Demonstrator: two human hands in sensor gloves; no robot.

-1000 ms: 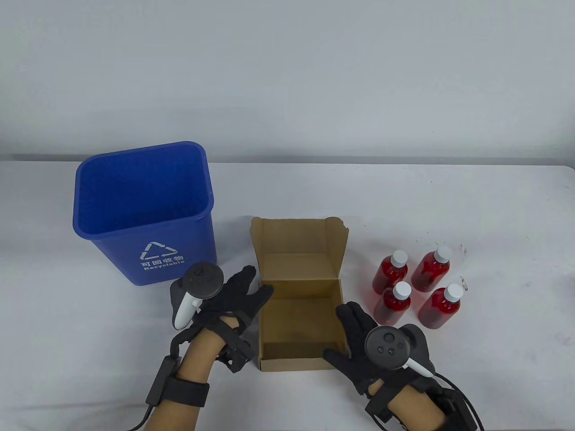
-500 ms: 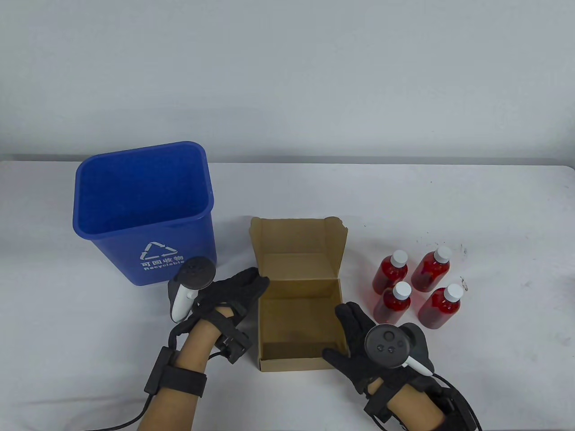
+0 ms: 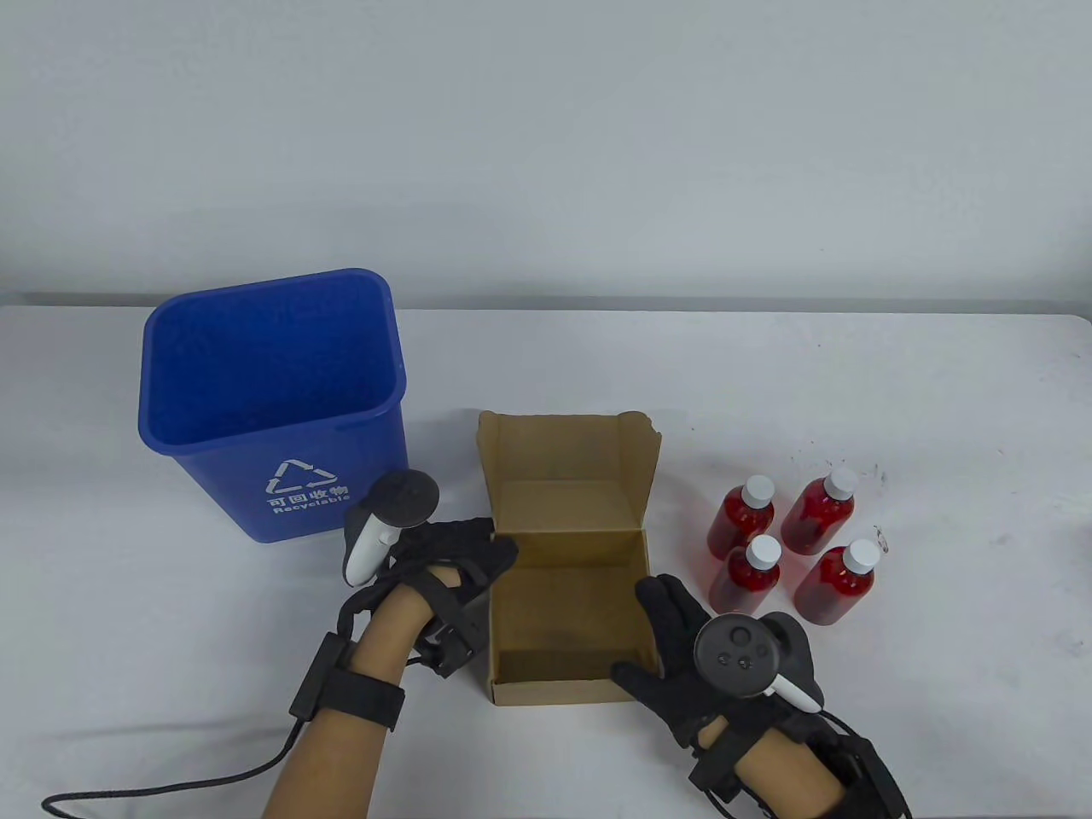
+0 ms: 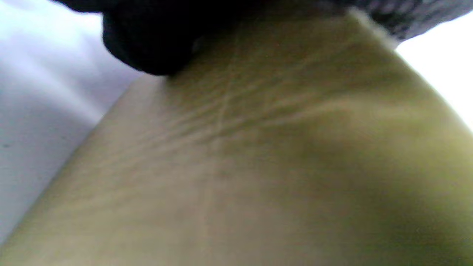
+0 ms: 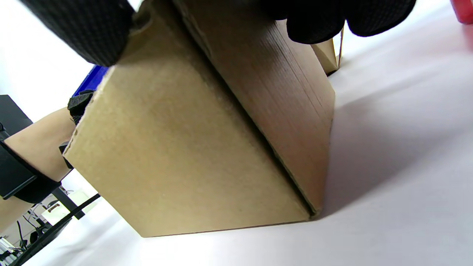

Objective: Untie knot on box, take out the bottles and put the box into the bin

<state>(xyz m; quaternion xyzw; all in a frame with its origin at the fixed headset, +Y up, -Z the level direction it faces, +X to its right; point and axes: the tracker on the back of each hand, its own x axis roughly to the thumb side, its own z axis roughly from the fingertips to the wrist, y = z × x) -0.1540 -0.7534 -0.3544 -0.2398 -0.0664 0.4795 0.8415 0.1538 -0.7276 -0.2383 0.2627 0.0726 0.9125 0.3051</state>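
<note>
The right hand point(image 3: 682, 657) was seen clamped on the near right corner of the box point(image 3: 567, 631), thumb on the front wall and fingers point(image 5: 314, 22) hooked over the right wall, so that grip was grasping cardboard. The left hand point(image 3: 452, 563) was laid against the opposite wall, its fingers curled over the rim; the left wrist view was filled by blurred cardboard, and a firm hold there could be judged but not confirmed. Between the two grips the box sat on the desk point(image 3: 938, 409), emptied, its lid point(image 3: 567, 461) standing open beyond them. Just outside the right grip four red bottles point(image 3: 789, 546) were grouped upright. Beyond the left grip the blue bin point(image 3: 273, 401) stood open.

No string was visible. Only the binning appeared to be left. A lift by thin walls could let them buckle. The raised lid could catch the bin rim, and a swing begun rightward could topple the bottles.
</note>
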